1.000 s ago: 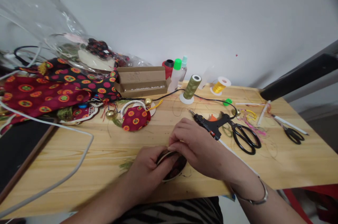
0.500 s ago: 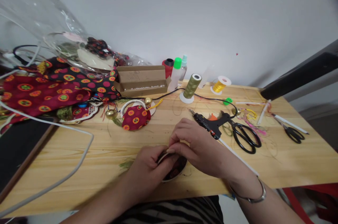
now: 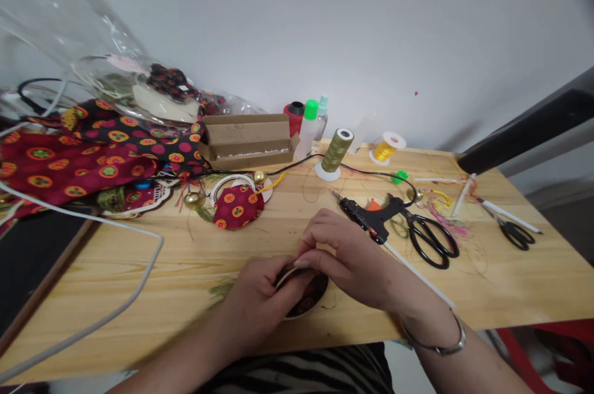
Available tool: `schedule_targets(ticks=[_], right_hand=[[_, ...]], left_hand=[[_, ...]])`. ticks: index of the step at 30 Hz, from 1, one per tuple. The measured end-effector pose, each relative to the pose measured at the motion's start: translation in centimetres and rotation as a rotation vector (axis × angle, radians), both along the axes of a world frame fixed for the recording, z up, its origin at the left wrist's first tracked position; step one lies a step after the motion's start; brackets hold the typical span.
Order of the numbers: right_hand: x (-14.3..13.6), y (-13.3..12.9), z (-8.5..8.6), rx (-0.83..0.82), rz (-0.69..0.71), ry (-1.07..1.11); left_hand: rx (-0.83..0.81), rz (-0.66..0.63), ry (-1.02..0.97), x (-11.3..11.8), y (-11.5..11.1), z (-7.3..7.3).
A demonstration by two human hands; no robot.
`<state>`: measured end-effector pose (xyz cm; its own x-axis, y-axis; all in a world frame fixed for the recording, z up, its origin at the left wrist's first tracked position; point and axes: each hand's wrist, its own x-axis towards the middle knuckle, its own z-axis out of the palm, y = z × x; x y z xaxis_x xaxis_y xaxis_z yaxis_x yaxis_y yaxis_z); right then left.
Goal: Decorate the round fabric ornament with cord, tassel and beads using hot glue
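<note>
Close to the table's front edge, my left hand grips a round, dark-patterned fabric disc with a pale rim, thumb across its face. My right hand pinches at the disc's upper edge, its fingertips almost touching my left thumb and finger. Whatever small thing lies between the right fingertips is hidden. A green tassel-like tuft sticks out left of my left hand. Just beyond my right hand lies a black hot glue gun, with black-handled scissors beside it.
A red-patterned fabric disc with a bell lies at centre-left, before an open cardboard box. Green thread and yellow cord spools stand behind. Patterned cloth and a white cable occupy the left; smaller scissors lie right.
The view has shifted very slightly. Both hands keep nearly the same hold on the disc, and nothing on the table has visibly moved.
</note>
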<state>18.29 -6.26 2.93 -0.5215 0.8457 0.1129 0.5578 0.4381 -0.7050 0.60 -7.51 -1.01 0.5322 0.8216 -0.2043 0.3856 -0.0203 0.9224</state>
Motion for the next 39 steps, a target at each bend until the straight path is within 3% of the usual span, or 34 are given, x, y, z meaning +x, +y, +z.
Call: schedule_targets(ticks=[8, 15, 27, 39], right_hand=[[-0.28, -0.15, -0.04, 0.039, 0.013, -0.071], [-0.11, -0.22, -0.47, -0.012, -0.048, 0.018], [0.01, -0.19, -0.1, 0.046, 0.037, -0.033], [0.08, -0.19, -0.62, -0.021, -0.029, 0.067]], left_hand=[[-0.003, -0.008, -0.007, 0.13, -0.03, 0.1], [-0.017, -0.011, -0.028, -0.02, 0.03, 0.04], [-0.008, 0.0, 0.025, 0.14, 0.01, 0.11], [-0.035, -0.01, -0.027, 0.13, 0.07, 0.33]])
